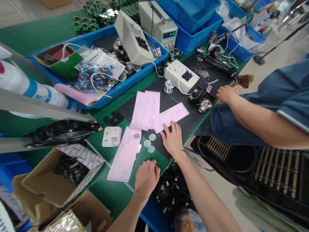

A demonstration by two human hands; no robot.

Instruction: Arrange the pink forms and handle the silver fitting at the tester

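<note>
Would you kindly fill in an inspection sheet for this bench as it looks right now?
Surface: green bench with a black mat on it.
Job's things: pink forms; three discs beside the right hand.
Clutter: solder spool, white box, metal fitting, fan guard, cardboard box.
Hands: left hand flat on the bench edge; right hand flat on a form's corner; a co-worker's hand rests on the mat.
Cables: white lead from the white box into the blue tray.
Surroundings: power supply, blue bins.
</note>
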